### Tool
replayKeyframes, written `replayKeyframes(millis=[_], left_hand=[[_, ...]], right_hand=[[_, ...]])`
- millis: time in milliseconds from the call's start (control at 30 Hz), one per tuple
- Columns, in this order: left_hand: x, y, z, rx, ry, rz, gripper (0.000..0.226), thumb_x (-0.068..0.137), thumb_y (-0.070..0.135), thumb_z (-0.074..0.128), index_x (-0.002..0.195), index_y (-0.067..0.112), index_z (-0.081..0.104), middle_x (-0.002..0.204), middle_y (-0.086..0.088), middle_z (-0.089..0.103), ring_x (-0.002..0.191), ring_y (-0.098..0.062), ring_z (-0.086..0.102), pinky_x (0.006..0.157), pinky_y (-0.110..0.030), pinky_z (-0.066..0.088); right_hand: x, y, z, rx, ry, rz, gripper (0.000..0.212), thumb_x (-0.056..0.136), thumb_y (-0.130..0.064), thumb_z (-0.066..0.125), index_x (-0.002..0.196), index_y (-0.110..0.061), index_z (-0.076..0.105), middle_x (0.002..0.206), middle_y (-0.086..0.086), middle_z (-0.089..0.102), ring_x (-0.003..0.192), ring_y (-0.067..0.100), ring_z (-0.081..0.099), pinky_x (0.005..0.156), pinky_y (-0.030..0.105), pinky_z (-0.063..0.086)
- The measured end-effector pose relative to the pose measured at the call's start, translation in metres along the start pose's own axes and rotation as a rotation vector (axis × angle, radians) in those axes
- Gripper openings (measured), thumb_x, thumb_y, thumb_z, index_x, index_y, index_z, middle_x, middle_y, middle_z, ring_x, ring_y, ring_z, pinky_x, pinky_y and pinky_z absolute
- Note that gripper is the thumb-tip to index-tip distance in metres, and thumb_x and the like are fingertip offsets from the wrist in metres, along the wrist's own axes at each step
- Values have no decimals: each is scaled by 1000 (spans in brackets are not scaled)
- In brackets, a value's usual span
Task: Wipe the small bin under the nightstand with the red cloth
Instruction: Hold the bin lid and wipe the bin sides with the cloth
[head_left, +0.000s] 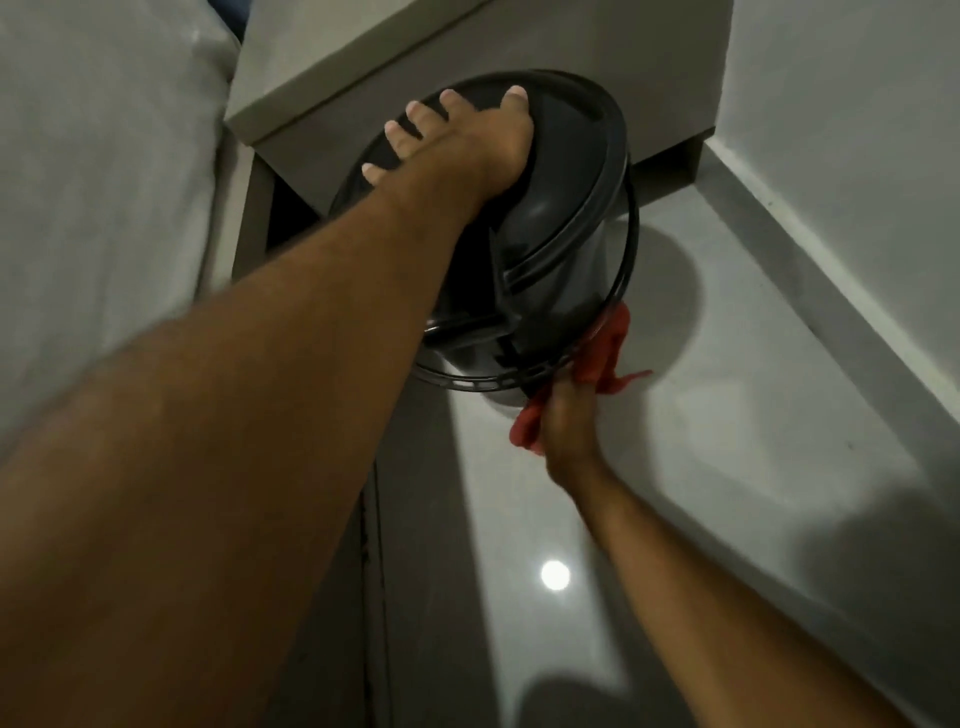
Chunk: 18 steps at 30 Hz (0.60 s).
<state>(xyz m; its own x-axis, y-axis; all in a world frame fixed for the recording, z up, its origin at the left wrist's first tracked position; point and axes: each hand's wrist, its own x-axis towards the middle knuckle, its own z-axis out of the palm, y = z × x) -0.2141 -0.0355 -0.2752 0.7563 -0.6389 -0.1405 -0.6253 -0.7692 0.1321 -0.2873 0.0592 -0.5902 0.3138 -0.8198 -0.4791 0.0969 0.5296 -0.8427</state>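
Observation:
The small black bin (561, 260) with a lid and a thin wire handle stands tilted on the floor in front of the grey nightstand (363, 67). My left hand (462, 140) lies spread over the lid, fingers apart, pressing on it. Below the bin's lower edge my right hand (563, 421) is shut on the red cloth (605, 358). The cloth touches the bin's side near the wire handle, and part of it hangs out under my fist.
A bed with a grey cover (104, 208) runs along the left. A white wall (857, 156) with a grey skirting strip bounds the right. The glossy grey floor (701, 467) reflects a ceiling light.

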Motion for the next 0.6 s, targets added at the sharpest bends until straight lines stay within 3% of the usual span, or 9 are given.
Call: replayKeyframes(millis=[67,133,200,233,300,400,467,533,600], left_hand=[[-4,9,-2,-8,-6,-64,78,97,62,15,158,16,-1,168,-15,-8,152,-39,-11,120,-62,-2],[0,18,-4,-92,-10,-106,77,96,58,23,158,15,7,168,-16,1,153,-38,0,121,-58,5],[7,21,-9,-307,-35,-105,72,89,59,35,149,19,38,158,-10,38,141,-32,37,116,-48,29],[6,20,-12,-364,-49,-76,66,86,61,38,135,19,53,142,-8,56,123,-29,54,107,-45,40],[-2,14,-20,-209,-93,88,57,92,59,36,120,16,60,125,-11,65,102,-27,61,96,-41,48],[-6,-8,-16,167,8,333,80,96,69,17,151,13,35,159,-21,32,143,-42,30,116,-54,25],[-1,-23,-8,192,30,472,75,97,67,18,158,23,13,168,-12,7,153,-36,2,120,-59,6],[7,-26,-3,137,-11,487,71,98,64,21,158,30,7,169,-6,0,154,-30,-3,120,-59,1],[5,-20,-2,111,-3,419,70,98,65,20,158,32,7,169,-4,-1,154,-29,-4,120,-59,-1]], right_hand=[[-42,-73,-16,63,11,-109,38,89,-46,51,122,-26,58,96,8,57,83,24,57,74,32,51],[-57,-104,-35,50,-54,-197,34,94,-25,44,125,-25,59,72,16,54,59,28,54,45,23,45],[-61,-116,-51,-23,-109,-194,39,96,-23,44,117,-50,62,72,22,54,51,31,52,35,41,44],[-60,-120,-56,-57,-98,-171,36,93,-29,47,105,-59,64,79,22,57,56,31,55,47,52,50],[-52,-117,-65,-118,-72,-165,29,93,-32,53,98,-57,67,95,12,65,78,28,63,83,49,54],[-54,-105,-64,-186,-43,-176,19,103,-14,55,113,-23,67,102,4,67,103,24,61,91,30,46],[-62,-93,-54,-255,-34,-189,47,96,-7,56,144,-4,56,117,10,66,109,22,60,89,21,43],[-73,-81,-43,-311,6,-251,73,92,4,53,161,-13,37,140,14,63,122,29,62,102,30,48],[-74,-71,-36,-265,48,-292,81,89,4,50,163,-24,33,153,12,56,133,37,60,112,50,49]])
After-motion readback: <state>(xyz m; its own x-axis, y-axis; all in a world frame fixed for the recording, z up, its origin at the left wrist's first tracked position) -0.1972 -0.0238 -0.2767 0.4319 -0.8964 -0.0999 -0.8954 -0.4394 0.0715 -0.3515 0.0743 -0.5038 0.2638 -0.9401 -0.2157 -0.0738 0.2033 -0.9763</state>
